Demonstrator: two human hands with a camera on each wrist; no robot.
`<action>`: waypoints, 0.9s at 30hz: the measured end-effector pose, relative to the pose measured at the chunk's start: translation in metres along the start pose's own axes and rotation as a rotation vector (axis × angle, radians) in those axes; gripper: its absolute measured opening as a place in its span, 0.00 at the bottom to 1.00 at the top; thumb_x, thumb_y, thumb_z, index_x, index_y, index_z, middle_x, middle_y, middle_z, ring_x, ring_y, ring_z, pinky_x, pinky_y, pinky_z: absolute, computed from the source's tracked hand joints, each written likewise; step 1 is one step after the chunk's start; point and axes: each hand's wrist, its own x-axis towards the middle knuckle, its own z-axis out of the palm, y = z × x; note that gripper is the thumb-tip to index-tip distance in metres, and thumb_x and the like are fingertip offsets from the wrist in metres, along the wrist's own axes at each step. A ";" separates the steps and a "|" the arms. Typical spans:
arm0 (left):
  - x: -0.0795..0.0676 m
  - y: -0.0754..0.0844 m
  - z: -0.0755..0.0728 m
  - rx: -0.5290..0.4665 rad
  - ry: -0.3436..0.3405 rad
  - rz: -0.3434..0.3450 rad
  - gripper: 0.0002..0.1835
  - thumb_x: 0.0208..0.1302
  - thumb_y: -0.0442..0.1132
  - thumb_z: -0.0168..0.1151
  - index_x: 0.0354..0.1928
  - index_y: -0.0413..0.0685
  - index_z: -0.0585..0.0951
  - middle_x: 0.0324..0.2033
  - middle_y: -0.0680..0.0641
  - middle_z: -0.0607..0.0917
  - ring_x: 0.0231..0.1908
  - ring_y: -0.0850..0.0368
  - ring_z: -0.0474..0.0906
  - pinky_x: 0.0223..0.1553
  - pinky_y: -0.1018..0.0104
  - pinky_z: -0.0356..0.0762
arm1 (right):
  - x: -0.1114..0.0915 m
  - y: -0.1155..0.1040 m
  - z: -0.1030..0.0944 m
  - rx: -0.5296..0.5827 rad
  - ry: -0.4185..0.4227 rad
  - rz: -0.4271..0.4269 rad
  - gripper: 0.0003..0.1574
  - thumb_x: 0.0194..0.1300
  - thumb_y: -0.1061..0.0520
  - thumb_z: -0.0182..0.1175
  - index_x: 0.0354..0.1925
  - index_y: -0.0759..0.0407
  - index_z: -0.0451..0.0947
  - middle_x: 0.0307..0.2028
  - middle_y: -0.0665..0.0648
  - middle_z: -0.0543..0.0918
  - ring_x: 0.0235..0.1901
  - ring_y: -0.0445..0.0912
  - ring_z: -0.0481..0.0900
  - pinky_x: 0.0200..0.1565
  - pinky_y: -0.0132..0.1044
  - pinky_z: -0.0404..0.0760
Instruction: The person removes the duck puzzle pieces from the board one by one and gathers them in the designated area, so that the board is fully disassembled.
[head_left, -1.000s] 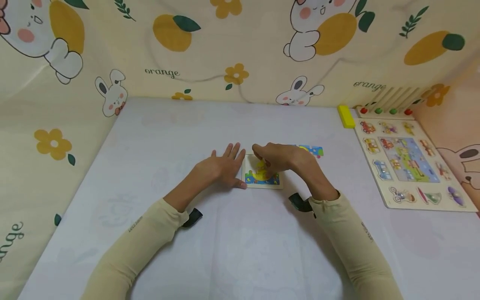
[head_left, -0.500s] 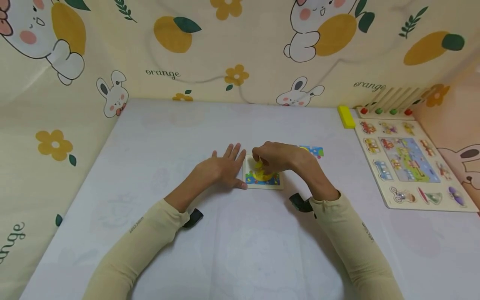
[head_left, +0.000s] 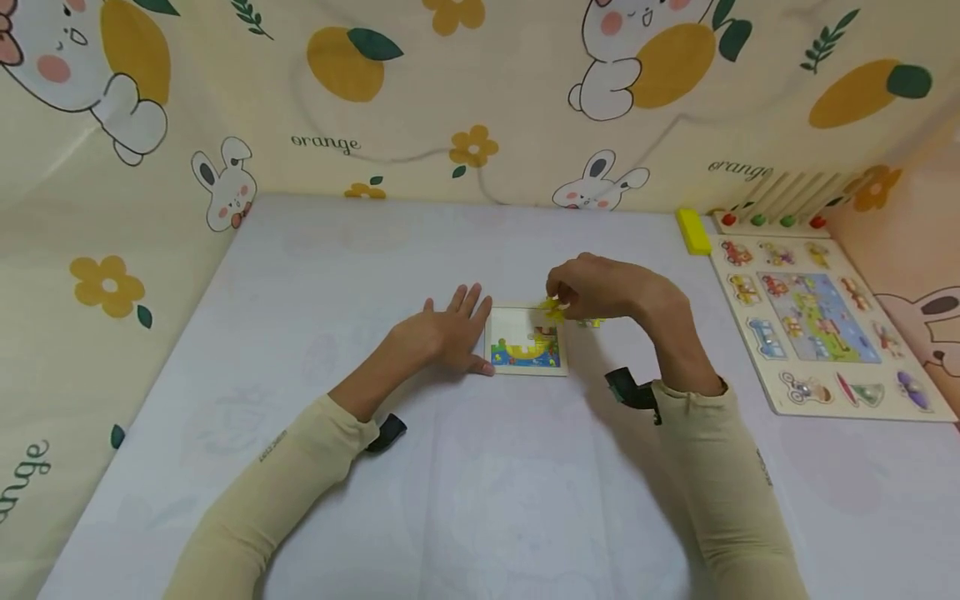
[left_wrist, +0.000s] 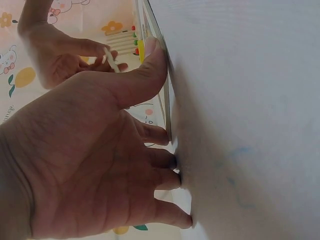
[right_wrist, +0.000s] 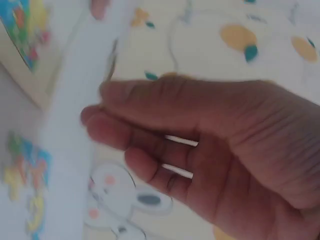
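A small jigsaw board [head_left: 512,322] with a pale frame lies mid-table, its lower part filled with blue and yellow pieces and its upper left bare white. My left hand [head_left: 450,333] rests at the board's left edge with fingers spread straight; in the left wrist view its thumb [left_wrist: 150,67] touches the frame. Over the board's upper right corner, my right hand [head_left: 600,287] pinches a yellow puzzle piece [head_left: 553,309] between thumb and fingertips. That piece shows edge-on in the left wrist view. Loose puzzle pieces [right_wrist: 29,175] lie beside the board, mostly hidden under the right hand in the head view.
At the right stands a larger wooden picture puzzle [head_left: 757,392] with vehicles and figures. Behind it are a rack of sticks with red and green beads [head_left: 772,223] and a yellow block [head_left: 692,232]. A patterned cloth wall [head_left: 420,108] closes off the back.
My right hand has lifted from the board and moved right and back, taking a yellow puzzle piece out of the picture. The left hand has stayed at the board's edge.
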 end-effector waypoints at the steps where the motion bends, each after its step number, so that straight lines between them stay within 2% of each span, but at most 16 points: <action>1: 0.000 0.000 0.000 -0.001 0.002 -0.001 0.60 0.71 0.66 0.61 0.85 0.47 0.34 0.84 0.42 0.27 0.85 0.44 0.24 0.81 0.32 0.41 | -0.005 0.004 -0.004 0.011 -0.001 0.014 0.16 0.67 0.65 0.68 0.53 0.64 0.83 0.45 0.58 0.87 0.46 0.50 0.81 0.51 0.47 0.85; 7: 0.001 0.001 -0.001 0.002 0.004 0.002 0.60 0.71 0.66 0.61 0.85 0.47 0.34 0.84 0.42 0.27 0.85 0.44 0.25 0.81 0.32 0.41 | -0.028 0.037 -0.015 0.025 -0.042 0.146 0.18 0.65 0.64 0.70 0.53 0.66 0.83 0.45 0.62 0.86 0.42 0.51 0.82 0.45 0.48 0.85; 12: 0.001 0.002 -0.002 0.014 0.012 -0.002 0.60 0.71 0.66 0.61 0.85 0.46 0.35 0.84 0.42 0.28 0.85 0.44 0.26 0.81 0.32 0.42 | -0.029 0.055 -0.011 0.021 -0.092 0.291 0.18 0.61 0.63 0.73 0.49 0.64 0.83 0.42 0.61 0.85 0.43 0.52 0.80 0.47 0.48 0.80; 19: -0.003 0.003 0.000 0.001 0.003 -0.004 0.60 0.71 0.65 0.61 0.85 0.46 0.35 0.84 0.41 0.28 0.85 0.44 0.25 0.81 0.32 0.41 | -0.018 0.061 -0.004 -0.001 -0.131 0.283 0.16 0.60 0.64 0.75 0.46 0.64 0.82 0.41 0.60 0.83 0.43 0.53 0.78 0.47 0.47 0.80; 24: -0.003 0.003 0.000 0.016 0.017 -0.002 0.59 0.71 0.65 0.60 0.85 0.46 0.35 0.84 0.41 0.29 0.85 0.44 0.26 0.81 0.32 0.42 | -0.014 0.061 -0.003 -0.018 -0.124 0.265 0.19 0.60 0.64 0.76 0.47 0.65 0.80 0.42 0.62 0.84 0.43 0.53 0.79 0.48 0.48 0.80; 27: -0.003 0.003 -0.001 0.006 0.011 0.001 0.60 0.71 0.66 0.61 0.85 0.46 0.35 0.84 0.42 0.28 0.85 0.44 0.25 0.81 0.32 0.42 | -0.013 0.061 -0.001 -0.015 -0.130 0.290 0.19 0.61 0.64 0.75 0.47 0.63 0.78 0.43 0.62 0.84 0.44 0.54 0.78 0.48 0.48 0.79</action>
